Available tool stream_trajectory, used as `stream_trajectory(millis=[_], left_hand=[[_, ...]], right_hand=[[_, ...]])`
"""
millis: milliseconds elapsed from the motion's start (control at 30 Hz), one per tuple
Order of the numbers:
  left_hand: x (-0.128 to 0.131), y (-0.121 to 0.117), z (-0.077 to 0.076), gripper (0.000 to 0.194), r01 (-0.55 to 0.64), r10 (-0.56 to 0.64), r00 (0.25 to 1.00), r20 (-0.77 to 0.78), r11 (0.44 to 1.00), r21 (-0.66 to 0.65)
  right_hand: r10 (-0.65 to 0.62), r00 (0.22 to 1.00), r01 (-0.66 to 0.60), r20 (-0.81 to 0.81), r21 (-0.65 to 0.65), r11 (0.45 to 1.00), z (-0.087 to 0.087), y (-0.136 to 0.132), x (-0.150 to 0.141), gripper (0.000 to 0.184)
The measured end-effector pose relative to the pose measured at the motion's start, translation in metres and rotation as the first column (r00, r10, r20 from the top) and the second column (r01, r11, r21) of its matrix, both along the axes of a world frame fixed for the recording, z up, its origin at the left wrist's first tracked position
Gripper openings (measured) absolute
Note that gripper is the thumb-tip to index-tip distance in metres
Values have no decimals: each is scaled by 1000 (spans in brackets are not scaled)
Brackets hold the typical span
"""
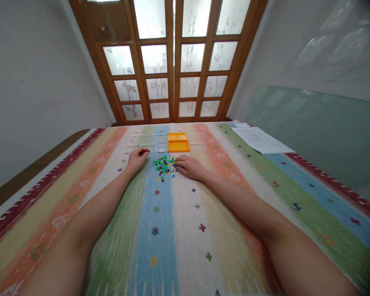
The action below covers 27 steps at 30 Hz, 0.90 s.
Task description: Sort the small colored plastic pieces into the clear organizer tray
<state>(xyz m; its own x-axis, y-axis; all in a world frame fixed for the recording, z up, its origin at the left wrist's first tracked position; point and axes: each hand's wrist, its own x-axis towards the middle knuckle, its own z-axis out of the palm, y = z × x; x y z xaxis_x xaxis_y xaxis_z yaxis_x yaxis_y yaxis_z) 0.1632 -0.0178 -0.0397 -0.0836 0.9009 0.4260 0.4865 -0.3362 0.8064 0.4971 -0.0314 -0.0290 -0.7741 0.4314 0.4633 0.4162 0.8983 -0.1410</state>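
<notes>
A loose pile of small coloured pieces (165, 165), mostly green with some dark red, blue and yellow, lies on the striped cloth. Left of it is my left hand (137, 158), its thumb and fingertips pinched together. A tiny dark spot shows at those fingertips, too small to name. My right hand (189, 166) reaches in at the pile's right edge, fingers bent and close together over the pieces. What its fingertips hold, if anything, is hidden. Just beyond the pile stand an open orange box (179, 146) and a clear plastic compartment tray (161, 144).
A striped, patterned cloth (156, 246) covers the table. Printed paper sheets (262, 139) lie at the far right. A pane of greenish glass (320, 131) leans along the right wall. Behind the table are wooden doors (174, 82) with frosted panes.
</notes>
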Motion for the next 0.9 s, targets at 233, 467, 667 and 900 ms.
stream_trajectory(millis=[233,467,667,900], left_hand=[[-4,4,-1,18,-100,98,994,38,994,47],[-6,6,-3,17,-157,154,986,56,986,50],[-13,13,-10,20,-195,190,979,78,978,69],[-10,13,-13,36,-111,110,981,163,994,-3]], right_hand=[[0,1000,0,2,-5,1000,0,1,0,26],[-6,1000,6,0,-10,1000,0,0,0,26],[-2,1000,2,0,-8,1000,-1,1,0,26],[-5,1000,5,-3,2,1000,-1,1,0,26]])
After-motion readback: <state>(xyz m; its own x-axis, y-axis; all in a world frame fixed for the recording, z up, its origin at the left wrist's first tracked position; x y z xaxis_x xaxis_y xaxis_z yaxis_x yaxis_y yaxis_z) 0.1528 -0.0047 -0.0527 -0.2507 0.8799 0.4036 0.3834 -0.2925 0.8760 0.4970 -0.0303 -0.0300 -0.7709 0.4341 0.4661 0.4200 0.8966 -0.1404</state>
